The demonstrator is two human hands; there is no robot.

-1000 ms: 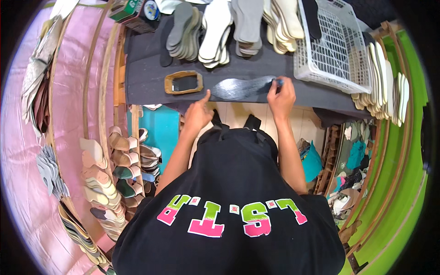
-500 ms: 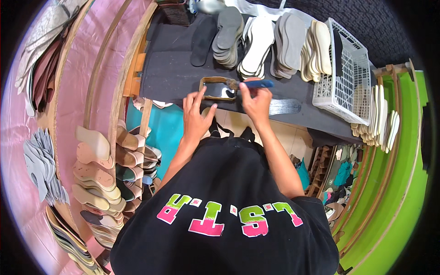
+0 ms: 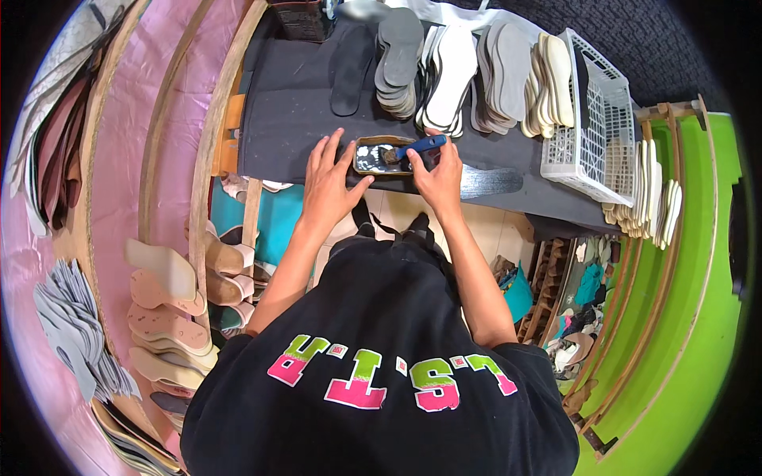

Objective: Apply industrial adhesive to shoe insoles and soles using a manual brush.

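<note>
My right hand is closed around the blue handle of a brush, whose bristles dip into a small open rectangular container. Shiny liquid lies inside that container, and its rim looks brownish. Beside its left end my left hand is open, fingers spread over the dark tabletop. Whether its fingertips touch the container, I cannot tell. Just right of my right hand a glossy dark insole-shaped piece lies at the table's near edge, partly behind that hand.
Stacks of grey insoles, white insoles and cream insoles stand along the back of the dark-covered table. One black insole lies left of them. A white plastic crate sits at the right; shelves of insoles flank me.
The brush head has moved left into the container, and its handle is now tilted. My left hand has shifted left, with its fingers more outstretched. The whole view has shifted slightly.
</note>
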